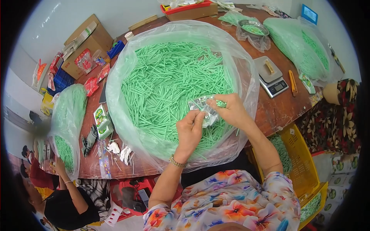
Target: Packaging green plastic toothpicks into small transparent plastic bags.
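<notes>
A small silver-and-green packet [212,117] is stretched between my two hands, above the pile. My left hand [189,131] pinches its near left part with thumb and fingertips. In my right hand [234,111] is a small bundle of green sticks [221,103], their ends poking out of the curled fingers. Those same right fingertips touch the packet's upper edge. Whether the packet's mouth is parted cannot be told. Beneath both hands lies a heap of thin green sticks [173,78] inside a large clear plastic bag [117,86] with its rim rolled outward.
Right of the bag are a digital scale [273,79], an orange box cutter [292,83] and a metal bowl [253,27]. Small printed boxes [101,119] stand left. Yellow crates [300,161] flank my right side. A co-worker [69,199] sits at left beside another stick-filled bag [68,115].
</notes>
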The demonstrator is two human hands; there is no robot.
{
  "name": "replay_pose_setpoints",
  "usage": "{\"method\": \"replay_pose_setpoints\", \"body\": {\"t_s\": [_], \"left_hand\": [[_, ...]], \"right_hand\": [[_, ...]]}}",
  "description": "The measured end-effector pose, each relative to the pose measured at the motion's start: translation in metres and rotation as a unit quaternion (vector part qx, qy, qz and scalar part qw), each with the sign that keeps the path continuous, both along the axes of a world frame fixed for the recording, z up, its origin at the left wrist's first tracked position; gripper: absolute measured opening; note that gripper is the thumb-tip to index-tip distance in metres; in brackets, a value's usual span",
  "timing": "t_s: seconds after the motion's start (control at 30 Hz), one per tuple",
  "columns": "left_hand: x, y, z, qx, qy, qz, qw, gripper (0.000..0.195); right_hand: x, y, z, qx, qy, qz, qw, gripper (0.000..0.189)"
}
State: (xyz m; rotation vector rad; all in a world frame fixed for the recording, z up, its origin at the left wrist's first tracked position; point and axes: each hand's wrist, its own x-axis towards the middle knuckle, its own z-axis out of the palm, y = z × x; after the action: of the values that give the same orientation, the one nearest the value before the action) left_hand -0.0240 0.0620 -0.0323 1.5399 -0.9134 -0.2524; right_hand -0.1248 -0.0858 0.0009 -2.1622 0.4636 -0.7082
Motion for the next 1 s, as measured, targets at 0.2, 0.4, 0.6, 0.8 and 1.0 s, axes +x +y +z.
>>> {"method": "replay_pose_setpoints", "body": {"t_s": [0.2, 0.4, 0.6, 0.8, 1.0], "left_hand": [[0.000, 0.002, -0.009, -0.035, 0.077, -0.008, 0.996, 0.011], [-0.001, 0.000, -0.012, -0.081, -0.012, -0.026, 0.996, 0.019], [-0.004, -0.001, -0.014, -0.076, -0.070, 0.007, 0.995, 0.019], [-0.004, -0.001, -0.015, -0.056, -0.113, 0.019, 0.992, 0.017], [-0.009, 0.001, -0.008, -0.037, -0.128, 0.022, 0.991, 0.018]], "right_hand": [[0.003, -0.009, 0.005, 0.151, -0.146, 0.031, 0.977, 0.030], [0.009, -0.006, 0.034, 0.127, -0.262, 0.099, 0.952, 0.052], [0.009, 0.015, 0.040, 0.156, -0.257, 0.081, 0.950, 0.054], [0.016, 0.014, 0.018, 0.280, -0.180, 0.028, 0.943, 0.059], [0.016, 0.002, 0.003, 0.479, -0.158, 0.038, 0.863, 0.061]]}}
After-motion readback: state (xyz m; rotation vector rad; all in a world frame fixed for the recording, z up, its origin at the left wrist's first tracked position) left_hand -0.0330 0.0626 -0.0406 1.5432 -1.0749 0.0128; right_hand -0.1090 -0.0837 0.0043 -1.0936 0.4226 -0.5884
